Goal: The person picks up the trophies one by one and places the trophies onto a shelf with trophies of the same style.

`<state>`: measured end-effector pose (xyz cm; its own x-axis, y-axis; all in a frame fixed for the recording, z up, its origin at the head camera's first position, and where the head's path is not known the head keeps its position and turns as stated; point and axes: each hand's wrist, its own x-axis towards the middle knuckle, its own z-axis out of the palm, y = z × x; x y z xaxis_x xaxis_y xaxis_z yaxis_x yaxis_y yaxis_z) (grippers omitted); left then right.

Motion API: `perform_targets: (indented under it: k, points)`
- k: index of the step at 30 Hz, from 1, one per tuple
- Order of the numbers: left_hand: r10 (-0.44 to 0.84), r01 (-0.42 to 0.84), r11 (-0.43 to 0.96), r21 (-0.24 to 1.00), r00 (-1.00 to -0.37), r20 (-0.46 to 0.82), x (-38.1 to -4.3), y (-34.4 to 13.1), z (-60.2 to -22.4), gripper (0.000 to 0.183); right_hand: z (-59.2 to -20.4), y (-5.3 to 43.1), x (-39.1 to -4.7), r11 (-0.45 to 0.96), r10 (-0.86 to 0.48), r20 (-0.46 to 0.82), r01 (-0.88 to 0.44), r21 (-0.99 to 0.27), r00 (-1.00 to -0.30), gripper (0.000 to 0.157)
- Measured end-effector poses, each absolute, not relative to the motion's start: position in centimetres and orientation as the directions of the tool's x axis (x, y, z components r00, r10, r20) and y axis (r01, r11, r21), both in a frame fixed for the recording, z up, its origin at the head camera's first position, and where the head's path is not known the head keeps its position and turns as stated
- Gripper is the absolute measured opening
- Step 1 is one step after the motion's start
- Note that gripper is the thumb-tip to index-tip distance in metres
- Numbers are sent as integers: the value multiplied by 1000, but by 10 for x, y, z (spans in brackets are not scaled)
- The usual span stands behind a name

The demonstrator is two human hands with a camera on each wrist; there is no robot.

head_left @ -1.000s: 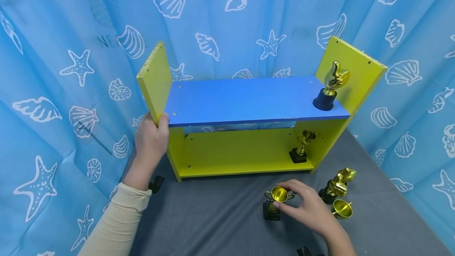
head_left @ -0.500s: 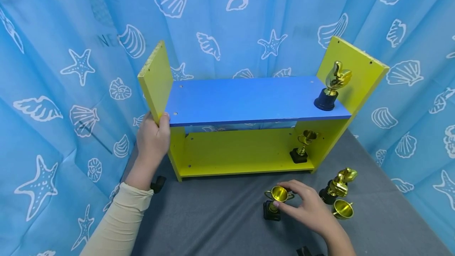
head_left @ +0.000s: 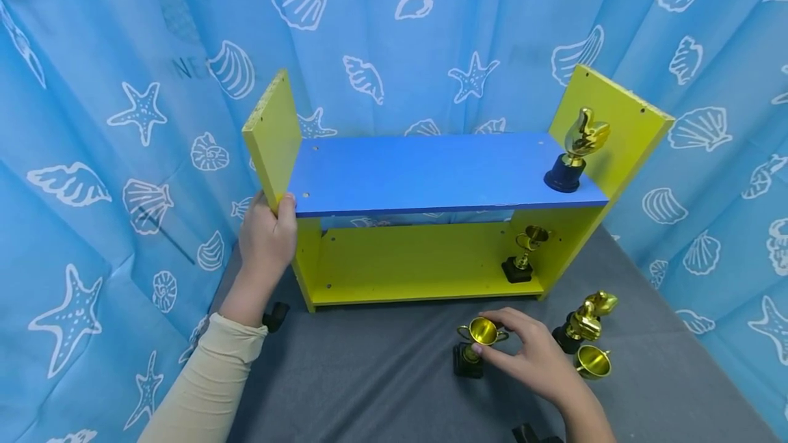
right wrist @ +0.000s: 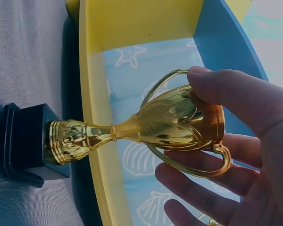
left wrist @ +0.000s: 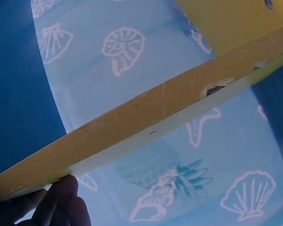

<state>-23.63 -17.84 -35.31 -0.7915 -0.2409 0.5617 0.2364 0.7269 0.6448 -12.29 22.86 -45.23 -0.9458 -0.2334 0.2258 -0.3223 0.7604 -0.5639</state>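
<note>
My left hand (head_left: pixel 267 234) grips the front edge of the left side panel of a yellow and blue shelf (head_left: pixel 394 173), thumb on the inner side. In the left wrist view its fingers (left wrist: pixel 68 193) touch the panel's edge. In front of the shelf my right hand (head_left: pixel 532 354) pinches a gold two-handled trophy cup (head_left: pixel 482 331) by its bowl. The right wrist view shows the thumb on one side of the bowl (right wrist: pixel 179 122) and fingers behind it. The cup's black base (right wrist: pixel 30 143) is close to the grey cloth; whether it touches is hard to tell.
A thumbs-up trophy (head_left: pixel 575 149) stands on the blue board's right end. Below it another trophy cup (head_left: pixel 522 255) stands on the bottom board. Right of my right hand are a gold figure trophy (head_left: pixel 581 323) and a gold cup (head_left: pixel 593 362). A shell-print curtain (head_left: pixel 382 39) hangs behind.
The trophy cup in my right hand has shifted very slightly left and tilted a little. My left hand keeps its grip on the panel, and the view has drifted slightly.
</note>
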Motion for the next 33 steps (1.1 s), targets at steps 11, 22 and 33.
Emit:
perform_targets:
  k: [11, 22, 33]
  points:
    - [-237, 254, 720, 646, -785, 572, -238, -179, -349, 42, -444, 226, -128, 758, -243, 253, -346, -552, -937, 50]
    - [-240, 231, 728, 646, -796, 555, -236, -178, -351, 45, -440, 226, -132, 755, -252, 258, -356, -550, -933, 48]
    - [-246, 207, 736, 645, -806, 539, -234, -178, -352, 47, -439, 227, -137, 736, -287, 313, -418, -534, -905, 49]
